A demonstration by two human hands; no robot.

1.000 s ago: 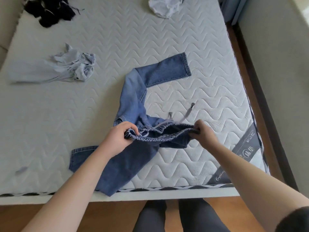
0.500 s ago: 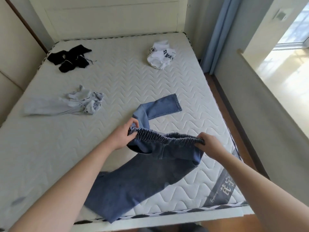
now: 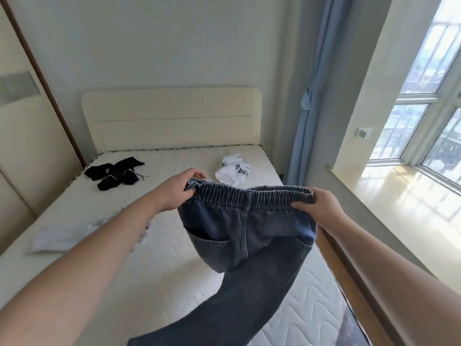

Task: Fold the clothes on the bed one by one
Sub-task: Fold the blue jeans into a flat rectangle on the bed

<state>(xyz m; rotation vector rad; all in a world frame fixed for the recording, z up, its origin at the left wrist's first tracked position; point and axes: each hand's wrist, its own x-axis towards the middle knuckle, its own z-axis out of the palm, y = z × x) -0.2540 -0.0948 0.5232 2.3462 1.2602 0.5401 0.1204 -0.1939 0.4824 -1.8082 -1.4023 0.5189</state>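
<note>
Since a second ago, blue denim elastic-waist trousers (image 3: 245, 236) rose off white quilted mattress (image 3: 174, 265), held above it, left hand (image 3: 177, 193) and right hand (image 3: 318, 208) each clenched on waistband ends; risk: dangling twisted legs could fold crooked.

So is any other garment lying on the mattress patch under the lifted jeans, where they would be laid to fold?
Nothing visible: the blue denim jeans hang over bare white quilted mattress; other clothes lie apart.
</note>
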